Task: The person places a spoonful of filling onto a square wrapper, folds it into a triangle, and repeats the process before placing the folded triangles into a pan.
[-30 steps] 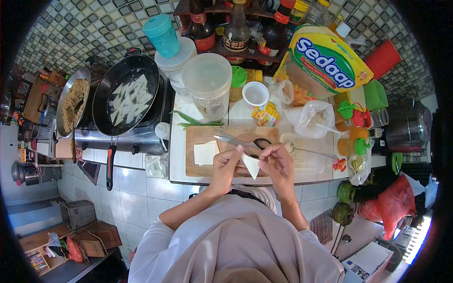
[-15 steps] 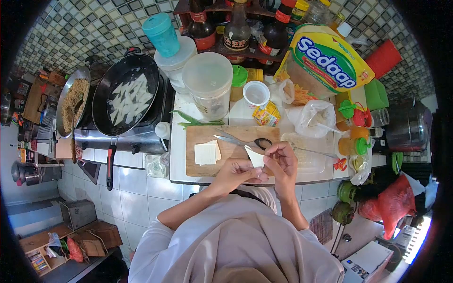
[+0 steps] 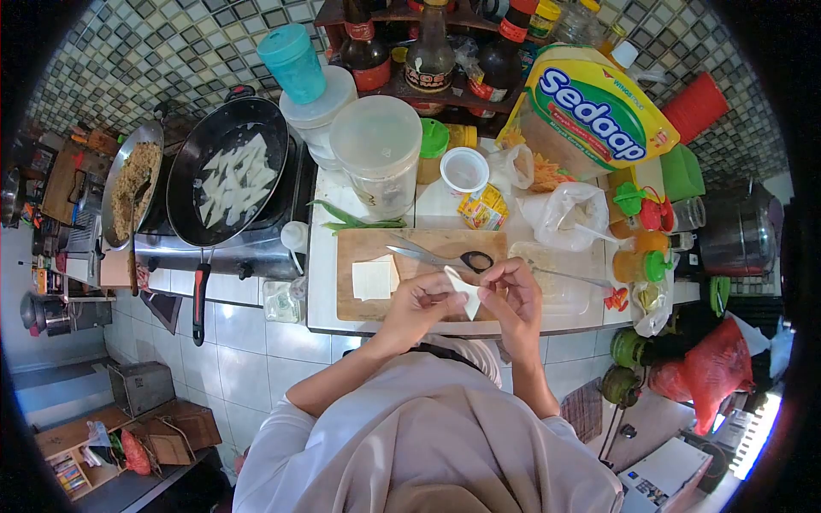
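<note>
A white folded pastry wrapper point(image 3: 469, 295) is pinched between my two hands above the front edge of the wooden cutting board point(image 3: 352, 244). My left hand point(image 3: 416, 315) grips it from the left with thumb and fingers. On its other side, my right hand point(image 3: 515, 299) holds it by thumb and fingertips. To the left on the board lies a small stack of square wrappers point(image 3: 372, 280). Scissors point(image 3: 440, 256) with black handles rest just beyond my hands.
At left, a black frying pan point(image 3: 184, 201) holding white strips sits on the stove beside a pan of brown crumbly food point(image 3: 137, 184). Tall lidded containers point(image 3: 376, 154), a white cup point(image 3: 464, 169), a clear plastic tray point(image 3: 560, 295) and a Sedaap pouch point(image 3: 590, 111) stand around the board.
The wrapper has turned between my fingers and now shows a narrower shape with a lower point. My left hand has shifted slightly, its fingers rising up the wrapper's side.
</note>
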